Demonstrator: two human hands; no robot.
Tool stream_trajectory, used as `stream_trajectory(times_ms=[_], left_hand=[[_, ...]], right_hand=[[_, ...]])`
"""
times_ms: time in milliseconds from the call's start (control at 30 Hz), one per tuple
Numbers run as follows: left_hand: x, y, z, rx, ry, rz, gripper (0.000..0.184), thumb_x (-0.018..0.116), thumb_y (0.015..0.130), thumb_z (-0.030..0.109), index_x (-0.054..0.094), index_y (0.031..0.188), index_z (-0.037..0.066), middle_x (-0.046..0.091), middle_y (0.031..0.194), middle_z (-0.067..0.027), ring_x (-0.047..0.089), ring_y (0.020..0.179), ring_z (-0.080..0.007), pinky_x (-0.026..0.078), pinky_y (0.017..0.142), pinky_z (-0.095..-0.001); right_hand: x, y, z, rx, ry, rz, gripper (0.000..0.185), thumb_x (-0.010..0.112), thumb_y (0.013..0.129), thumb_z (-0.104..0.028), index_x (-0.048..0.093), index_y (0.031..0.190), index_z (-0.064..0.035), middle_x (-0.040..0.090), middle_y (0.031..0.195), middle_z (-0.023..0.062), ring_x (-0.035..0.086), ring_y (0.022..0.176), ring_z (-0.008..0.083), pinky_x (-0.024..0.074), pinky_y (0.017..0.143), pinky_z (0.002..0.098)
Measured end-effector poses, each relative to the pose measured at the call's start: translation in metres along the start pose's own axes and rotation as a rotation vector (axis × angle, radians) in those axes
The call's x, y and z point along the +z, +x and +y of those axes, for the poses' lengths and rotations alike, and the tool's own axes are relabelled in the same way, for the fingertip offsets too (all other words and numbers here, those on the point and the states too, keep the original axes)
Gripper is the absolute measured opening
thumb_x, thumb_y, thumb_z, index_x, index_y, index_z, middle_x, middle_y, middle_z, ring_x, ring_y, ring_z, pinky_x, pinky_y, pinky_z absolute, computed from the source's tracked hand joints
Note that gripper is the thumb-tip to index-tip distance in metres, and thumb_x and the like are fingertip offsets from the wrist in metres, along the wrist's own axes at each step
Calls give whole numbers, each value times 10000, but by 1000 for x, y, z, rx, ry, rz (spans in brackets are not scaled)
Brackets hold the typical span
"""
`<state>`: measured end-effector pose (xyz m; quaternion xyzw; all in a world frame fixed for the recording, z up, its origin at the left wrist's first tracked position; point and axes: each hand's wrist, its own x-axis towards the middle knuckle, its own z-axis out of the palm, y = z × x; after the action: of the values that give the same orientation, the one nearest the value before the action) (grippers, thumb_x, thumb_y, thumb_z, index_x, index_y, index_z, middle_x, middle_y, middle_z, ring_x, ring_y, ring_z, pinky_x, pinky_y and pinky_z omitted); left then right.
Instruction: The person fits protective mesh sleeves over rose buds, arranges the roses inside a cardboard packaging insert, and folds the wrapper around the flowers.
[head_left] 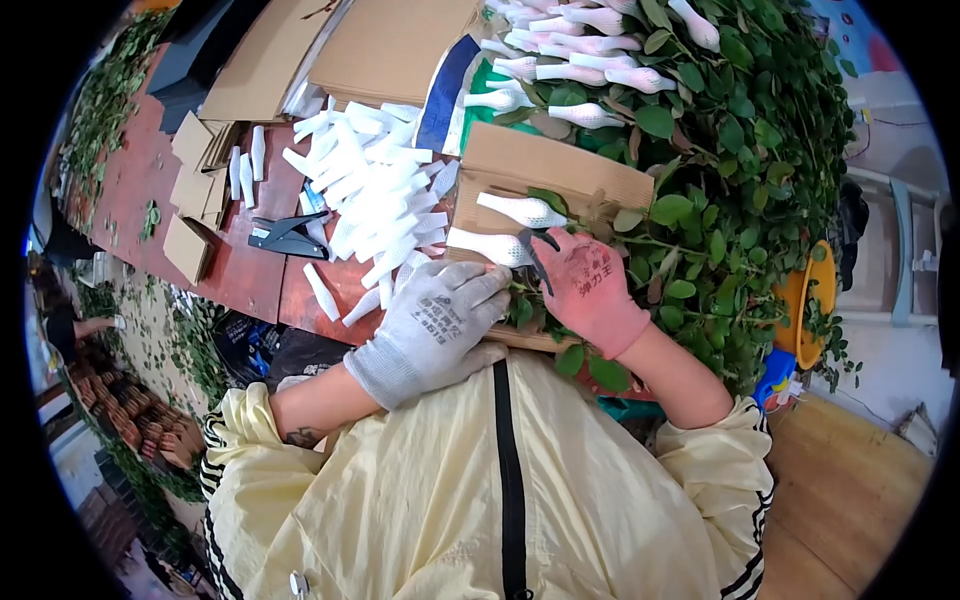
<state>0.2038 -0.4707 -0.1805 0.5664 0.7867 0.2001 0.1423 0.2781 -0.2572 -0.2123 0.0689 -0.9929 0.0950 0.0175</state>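
My left hand (432, 325), in a light grey glove with dark print, lies over the near left part of a cardboard sheet (550, 160). Its fingers are together and bent, and what they hold, if anything, is hidden. My right hand (592, 290), in a pink glove with dark fingertips, is closed at the bulging end of a flower bud in a white foam net sleeve (485, 245). Just beyond lies another sleeved bud (522, 209) on the cardboard. Leafy stems (665, 265) run to the right from beneath my right hand.
White foam net sleeves (375, 190) are heaped left of the cardboard. A black stapler-like tool (290, 238) and folded cardboard pieces (190, 250) lie further left. Many sleeved flowers (590, 60) with dense leaves are piled at the back right. A yellow basin (822, 300) stands right.
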Motion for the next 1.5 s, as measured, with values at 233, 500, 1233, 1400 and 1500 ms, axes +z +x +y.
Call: stream_trajectory(times_ms=[233, 500, 1233, 1400, 1500], left_hand=[[-6, 21, -44, -96, 97, 215, 343, 686, 765, 301, 658, 1061, 129, 622, 1087, -73, 571, 1038, -258, 428, 908, -408], [1, 25, -83, -10, -41, 179, 201, 660, 779, 210, 664, 956, 114, 632, 897, -77, 596, 873, -281, 484, 786, -398], [-3, 18, -83, -129, -133, 208, 124, 664, 790, 154, 682, 867, 59, 610, 749, -101, 596, 749, -296, 468, 696, -403], [-9, 14, -90, -134, -158, 157, 124, 629, 808, 160, 681, 867, 64, 651, 803, -112, 619, 810, -311, 475, 740, -404], [-20, -7, -124, -382, -1, 189, 136, 636, 815, 152, 689, 896, 56, 671, 843, -119, 639, 823, -284, 500, 759, -378]], right_hand=[[4, -2, 0, -7, -68, 70, 354, 561, 762, -146, 630, 1108, -118, 618, 1053, 101, 629, 862, 247, 486, 746, 340], [19, -4, 4, 14, -81, 56, 364, 529, 776, -139, 612, 1130, -116, 620, 1024, 107, 622, 852, 253, 475, 765, 357], [12, -2, 6, 0, -12, 9, 300, 489, 854, -164, 620, 1123, -135, 618, 973, 121, 623, 841, 245, 474, 709, 340], [23, -3, 7, 41, -42, 13, 303, 483, 857, -160, 613, 1129, -135, 627, 1012, 131, 627, 848, 242, 477, 712, 337], [34, -6, 10, 37, 13, 31, 342, 467, 860, -164, 580, 1182, -146, 622, 1074, 144, 629, 863, 235, 468, 732, 326]])
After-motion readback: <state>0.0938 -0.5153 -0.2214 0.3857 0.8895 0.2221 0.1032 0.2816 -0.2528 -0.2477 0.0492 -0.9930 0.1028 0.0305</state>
